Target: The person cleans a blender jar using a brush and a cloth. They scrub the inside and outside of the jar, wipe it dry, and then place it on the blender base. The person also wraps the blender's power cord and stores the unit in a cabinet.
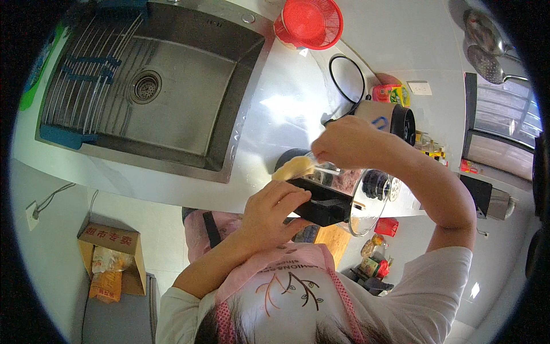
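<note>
My left hand (273, 210) grips the black handle (324, 204) of a clear food-processor jug (339, 172) at the counter's front edge. Pinkish stuff, like minced meat (347, 180), shows through its wall. A yellow, soft-looking lump (294, 168) is at the jug's left end, just above my left fingers; what it is stays unclear. My right hand (346, 144) is curled over the jug's far side, close to the lump. Its fingertips are partly hidden, so I cannot tell what they hold. A clear round rim (369, 208) lies at the jug's right end.
Left of the jug is a steel sink (184, 103) with a drying rack (86, 86). Behind stand a red basket (311, 26), a black cable (348, 60) and a beige appliance (374, 114). An open cardboard box (114, 241) is below the counter at left.
</note>
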The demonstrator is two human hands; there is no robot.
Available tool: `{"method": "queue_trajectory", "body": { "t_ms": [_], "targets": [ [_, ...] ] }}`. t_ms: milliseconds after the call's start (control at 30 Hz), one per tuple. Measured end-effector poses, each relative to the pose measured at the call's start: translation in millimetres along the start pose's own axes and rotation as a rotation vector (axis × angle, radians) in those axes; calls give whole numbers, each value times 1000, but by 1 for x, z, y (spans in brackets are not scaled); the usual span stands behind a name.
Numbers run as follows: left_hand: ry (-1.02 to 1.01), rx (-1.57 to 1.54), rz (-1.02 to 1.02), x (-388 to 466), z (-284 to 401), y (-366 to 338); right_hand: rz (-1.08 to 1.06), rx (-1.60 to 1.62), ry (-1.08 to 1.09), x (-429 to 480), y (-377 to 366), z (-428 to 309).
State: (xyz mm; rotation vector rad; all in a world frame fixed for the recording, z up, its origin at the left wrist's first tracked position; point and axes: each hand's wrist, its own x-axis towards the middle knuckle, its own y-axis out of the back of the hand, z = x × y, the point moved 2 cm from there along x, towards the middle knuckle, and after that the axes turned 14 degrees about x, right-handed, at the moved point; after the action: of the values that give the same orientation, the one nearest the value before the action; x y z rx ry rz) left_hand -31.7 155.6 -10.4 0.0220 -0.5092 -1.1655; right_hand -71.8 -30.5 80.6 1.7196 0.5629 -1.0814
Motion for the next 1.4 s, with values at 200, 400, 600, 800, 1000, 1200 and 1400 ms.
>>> {"method": "queue_trajectory", "body": {
  "t_ms": [200,400,600,800,1000,1200,1400],
  "targets": [
    [-2,12,-25,-1,0,-1,53,170,-266,-93,60,-5],
    [16,-4,-28,-1,-1,-1,67,274,-295,-82,47,23],
    [-8,-4,8,1,1,1,163,94,-289,-30,-1,64],
    [17,-8,-30,3,3,1,211,-68,-425,-62,-7,50],
    [10,-16,-98,4,3,1,430,27,-352,-103,6,-9],
    [229,-516,-302,15,-6,15,919,407,-330,-159,-14,-80],
    [360,-1519,-145,34,4,61,1057,1191,43,-89,-81,-159]
  ]
}}
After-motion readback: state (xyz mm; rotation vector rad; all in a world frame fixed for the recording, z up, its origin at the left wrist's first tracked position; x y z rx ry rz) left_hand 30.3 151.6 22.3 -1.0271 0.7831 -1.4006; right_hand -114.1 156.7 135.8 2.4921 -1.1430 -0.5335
